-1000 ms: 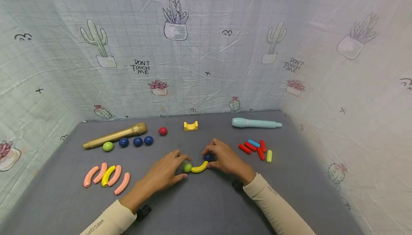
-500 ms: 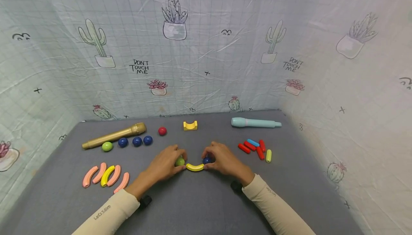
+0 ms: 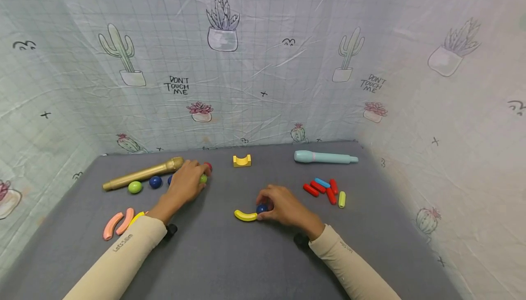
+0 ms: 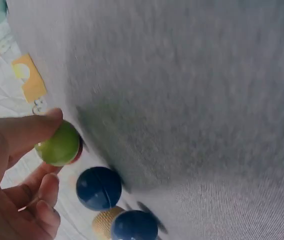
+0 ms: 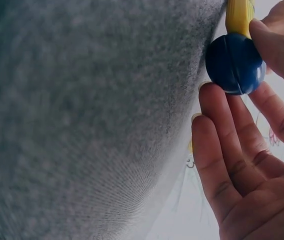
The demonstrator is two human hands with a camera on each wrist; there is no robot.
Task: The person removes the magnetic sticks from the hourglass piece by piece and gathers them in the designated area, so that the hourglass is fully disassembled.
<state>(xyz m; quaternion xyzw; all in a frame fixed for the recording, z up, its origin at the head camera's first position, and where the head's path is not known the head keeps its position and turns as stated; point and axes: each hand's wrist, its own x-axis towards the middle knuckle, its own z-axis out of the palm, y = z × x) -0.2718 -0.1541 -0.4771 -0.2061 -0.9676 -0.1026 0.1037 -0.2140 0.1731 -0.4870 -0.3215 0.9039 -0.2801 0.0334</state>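
My left hand [image 3: 186, 182] pinches a green ball [image 4: 59, 145] between thumb and fingers, beside the row of balls at the back left. In the left wrist view, two blue balls [image 4: 99, 188] lie just below it, and a red ball [image 3: 208, 166] peeks out past my fingers in the head view. At the middle of the table my right hand [image 3: 281, 205] holds a blue ball [image 5: 235, 64] between thumb and fingers. A yellow curved, banana-like piece [image 3: 245, 216] lies with its right end against that ball.
A gold microphone [image 3: 141, 174] lies behind another green ball [image 3: 134, 187]. Pink curved pieces [image 3: 112, 226] sit front left, partly behind my left sleeve. At the back are a yellow notched block [image 3: 242, 160] and a light-blue microphone [image 3: 326, 157], with several small red rods [image 3: 311, 190] near it.
My left hand has picked up the green ball from beside the yellow curved piece and carried it back and left. My right hand stays at the blue ball, slightly nearer and left.
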